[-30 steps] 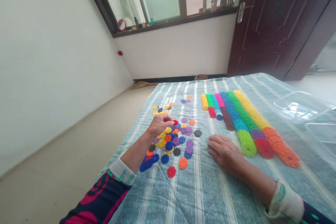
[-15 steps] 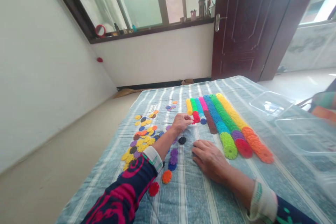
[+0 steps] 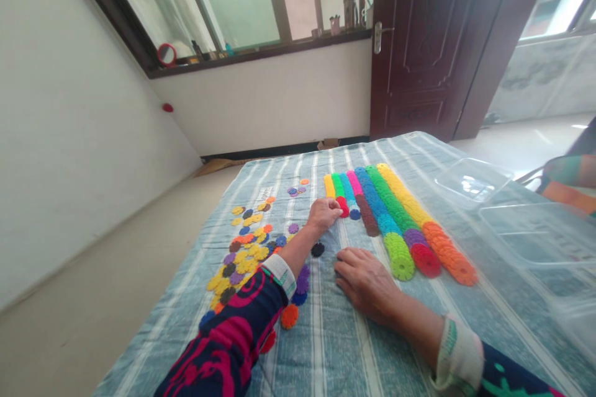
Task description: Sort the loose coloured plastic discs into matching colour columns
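My left hand (image 3: 324, 215) reaches forward, its thumb and fingers pinched at the edge of a red notched plastic disc (image 3: 344, 207). That disc lies at the near end of the green row (image 3: 338, 185). How much of it the fingers grip is partly hidden. Resting on the cloth, my right hand (image 3: 366, 284) has its fingers loosely stretched and holds nothing. A black disc (image 3: 317, 250) lies between the two hands. Overlapping discs form several coloured rows right of my left hand, among them blue (image 3: 369, 195), brown (image 3: 370, 221), and yellow ending in orange (image 3: 451, 254).
Loose mixed discs (image 3: 251, 252) are scattered left of my left forearm, with an orange one (image 3: 289, 316) nearer me. Clear plastic containers (image 3: 535, 232) stand along the right side of the striped cloth (image 3: 344, 347). Part of another person (image 3: 570, 183) shows at the right edge.
My left hand has brought the red disc slightly forward onto the end of its row. My right hand stays resting on the cloth. The whole view has shifted a little.
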The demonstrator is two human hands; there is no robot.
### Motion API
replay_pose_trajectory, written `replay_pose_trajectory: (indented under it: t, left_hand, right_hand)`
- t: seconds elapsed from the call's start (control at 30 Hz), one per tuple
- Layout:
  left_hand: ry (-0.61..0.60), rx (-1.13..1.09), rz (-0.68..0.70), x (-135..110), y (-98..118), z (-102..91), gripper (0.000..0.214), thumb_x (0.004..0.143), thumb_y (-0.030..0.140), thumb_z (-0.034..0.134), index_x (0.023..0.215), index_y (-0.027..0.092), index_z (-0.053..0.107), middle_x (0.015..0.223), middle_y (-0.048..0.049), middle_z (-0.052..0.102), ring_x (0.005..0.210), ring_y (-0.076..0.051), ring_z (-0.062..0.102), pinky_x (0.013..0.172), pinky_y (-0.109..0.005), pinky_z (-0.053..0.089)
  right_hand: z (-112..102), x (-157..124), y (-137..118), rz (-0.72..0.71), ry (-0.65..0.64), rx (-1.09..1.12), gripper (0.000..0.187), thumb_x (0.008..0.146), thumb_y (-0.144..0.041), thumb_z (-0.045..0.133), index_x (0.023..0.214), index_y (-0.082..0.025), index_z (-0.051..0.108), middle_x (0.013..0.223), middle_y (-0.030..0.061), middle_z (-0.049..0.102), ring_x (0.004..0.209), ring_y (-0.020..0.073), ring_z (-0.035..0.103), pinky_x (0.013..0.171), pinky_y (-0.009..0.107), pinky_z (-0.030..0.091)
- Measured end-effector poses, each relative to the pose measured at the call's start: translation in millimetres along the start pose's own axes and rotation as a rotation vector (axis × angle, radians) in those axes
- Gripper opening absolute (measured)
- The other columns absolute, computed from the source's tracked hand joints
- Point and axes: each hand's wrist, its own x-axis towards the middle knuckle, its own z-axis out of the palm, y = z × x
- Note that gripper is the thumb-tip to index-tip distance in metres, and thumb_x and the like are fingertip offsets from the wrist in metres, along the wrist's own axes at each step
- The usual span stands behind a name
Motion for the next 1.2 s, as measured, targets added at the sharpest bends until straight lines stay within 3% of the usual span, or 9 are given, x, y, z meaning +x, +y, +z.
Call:
replay_pose_trajectory:
  t: [0.63, 0.8, 1.03, 1.2]
  left_hand:
    - [-0.023, 0.060, 0.050, -12.5, 4.0, -10.3, 0.010, 0.065, 0.011, 0.060, 0.066, 0.015, 0.069, 0.065, 0.0016, 0.065, 0.064, -0.012, 0.056, 0.065, -0.023, 0.044]
    - [-0.154, 0.080, 0.045, -39.6, 7.8, -49.8, 0.009, 0.063, 0.016, 0.060, 0.065, 0.015, 0.069, 0.060, 0.0028, 0.061, 0.060, -0.011, 0.053, 0.059, -0.022, 0.041]
    - [-0.642, 0.181, -0.116, -112.5, 19.5, -129.1, 0.004, 0.056, 0.018, 0.065, 0.056, 0.018, 0.069, 0.050, 0.0039, 0.058, 0.048, -0.010, 0.048, 0.048, -0.021, 0.032]
    - [-0.751, 0.398, -0.140, -164.1, 29.1, -149.1, 0.009, 0.052, 0.015, 0.068, 0.049, 0.021, 0.061, 0.050, 0.0058, 0.054, 0.049, -0.011, 0.043, 0.048, -0.023, 0.026]
  right_hand:
    - [1.8, -1.9, 3.0, -0.025, 0.011, 0.004, 0.004, 0.090, -0.019, 0.060, 0.086, -0.020, 0.059, 0.099, 0.0061, 0.062, 0.098, 0.0220, 0.055, 0.086, 0.037, 0.042]
    - [1.8, -4.3, 4.4, -0.040, 0.021, 0.007, 0.006, 0.091, -0.019, 0.058, 0.085, -0.020, 0.059, 0.099, 0.0071, 0.061, 0.098, 0.0228, 0.055, 0.087, 0.037, 0.042]
    - [0.6, -7.4, 4.9, -0.050, 0.020, 0.018, 0.007, 0.090, -0.017, 0.056, 0.085, -0.020, 0.059, 0.098, 0.0077, 0.061, 0.098, 0.0234, 0.056, 0.088, 0.038, 0.043]
    - [1.5, -8.5, 6.5, -0.053, 0.029, 0.023, 0.007, 0.091, -0.017, 0.055, 0.086, -0.020, 0.059, 0.100, 0.0083, 0.062, 0.099, 0.0236, 0.056, 0.089, 0.038, 0.043]
